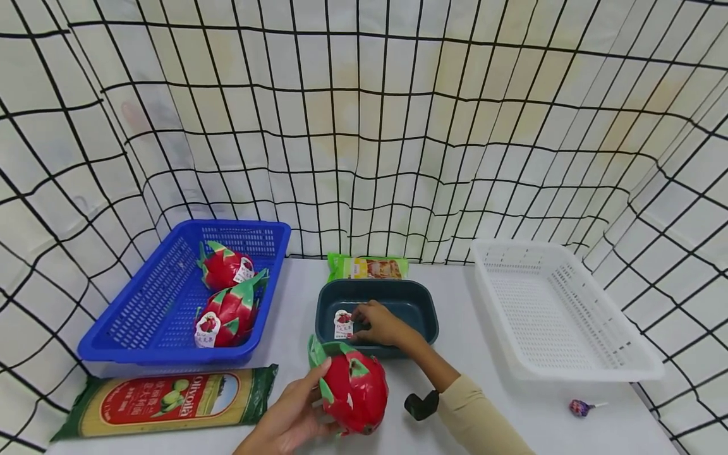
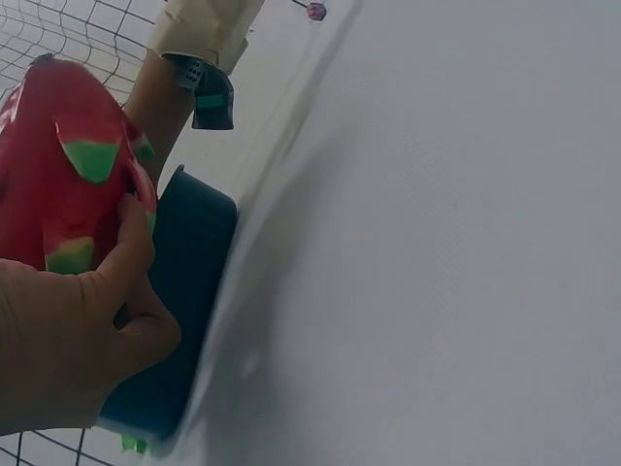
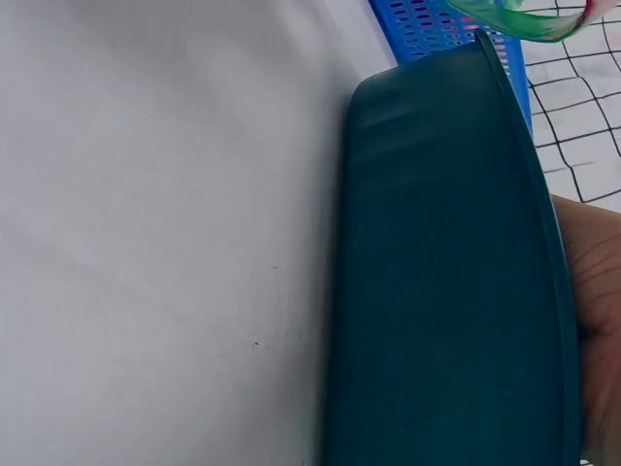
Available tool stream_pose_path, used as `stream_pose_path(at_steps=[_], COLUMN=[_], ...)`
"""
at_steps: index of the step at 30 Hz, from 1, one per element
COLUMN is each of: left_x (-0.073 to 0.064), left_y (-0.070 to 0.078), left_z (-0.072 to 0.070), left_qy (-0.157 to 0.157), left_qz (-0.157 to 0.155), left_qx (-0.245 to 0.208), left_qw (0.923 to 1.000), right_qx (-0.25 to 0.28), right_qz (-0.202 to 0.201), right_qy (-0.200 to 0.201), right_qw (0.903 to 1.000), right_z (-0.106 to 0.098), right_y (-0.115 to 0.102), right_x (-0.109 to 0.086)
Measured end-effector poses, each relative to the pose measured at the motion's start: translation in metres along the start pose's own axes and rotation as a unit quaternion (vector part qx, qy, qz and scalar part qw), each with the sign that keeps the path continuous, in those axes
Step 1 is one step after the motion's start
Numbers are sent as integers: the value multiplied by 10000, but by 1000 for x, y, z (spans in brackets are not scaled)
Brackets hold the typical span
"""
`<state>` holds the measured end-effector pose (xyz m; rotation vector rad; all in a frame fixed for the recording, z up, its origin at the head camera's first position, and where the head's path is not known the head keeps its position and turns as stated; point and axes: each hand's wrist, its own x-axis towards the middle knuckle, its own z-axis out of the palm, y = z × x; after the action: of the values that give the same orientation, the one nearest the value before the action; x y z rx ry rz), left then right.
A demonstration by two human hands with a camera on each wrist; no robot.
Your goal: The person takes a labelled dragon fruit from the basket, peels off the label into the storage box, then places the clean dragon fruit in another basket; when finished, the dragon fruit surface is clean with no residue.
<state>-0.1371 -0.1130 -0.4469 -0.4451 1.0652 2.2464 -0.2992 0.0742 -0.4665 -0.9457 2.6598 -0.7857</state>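
Three dragon fruits show in the head view: two lie in the blue basket [image 1: 142,309] at the far left of the white table [image 1: 489,392], and the third dragon fruit [image 1: 354,390] sits near the front edge, gripped from its left side by the left hand [image 1: 290,417], thumb and fingers curled around it. The right hand [image 1: 380,323] reaches into the dark teal tub [image 1: 423,309] just beyond it, fingertips pinching a small fruit label [image 1: 343,323] on the tub's floor. A green snack packet [image 1: 368,267] lies behind the tub, a white basket [image 1: 560,309] to the right, a noodle packet [image 1: 170,399] at near left, a lollipop [image 1: 580,407] at near right. In the left wrist view the left hand [image 2: 68,340] wraps the dragon fruit [image 2: 58,184] against the tub [image 2: 184,291]. In the right wrist view the tub's outer wall [image 3: 437,282] fills the frame, only a sliver of the right hand [image 3: 594,291] shows, and its fingers cannot be made out there.
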Motion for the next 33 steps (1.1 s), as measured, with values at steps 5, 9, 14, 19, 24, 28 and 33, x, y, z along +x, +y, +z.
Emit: stream_pose_path(at_steps=[5,9,14,19,24,28,33], left_x=[-1,-2,-2,-1,2,2,2], left_y=[0,-1,1,1,-1,1,7], left_z=[3,6,12,17,21,28,36], left_qy=[-241,-475,-601,-951,-1180,-1314,-1252], left_qz=[87,57,149,3,-194,-164,15], left_qx=[-310,-518,-586,-995,-1571,-1495,-952], left_qw=[9992,9975,9964,9905,9803,9799,9876], right_qx=[84,171,449,726,657,291,541], right_qz=[-29,-195,-376,-447,-142,764,2035], right_qy=[67,234,458,728,1640,2606,3738], right_qw=[9999,9994,9972,9937,9842,9620,9033], right_z=[-1,-9,-30,-62,-104,-141,-175], right_y=[3,4,8,14,33,63,109], right_x=[-6,-17,-34,-58,-96,-140,-203])
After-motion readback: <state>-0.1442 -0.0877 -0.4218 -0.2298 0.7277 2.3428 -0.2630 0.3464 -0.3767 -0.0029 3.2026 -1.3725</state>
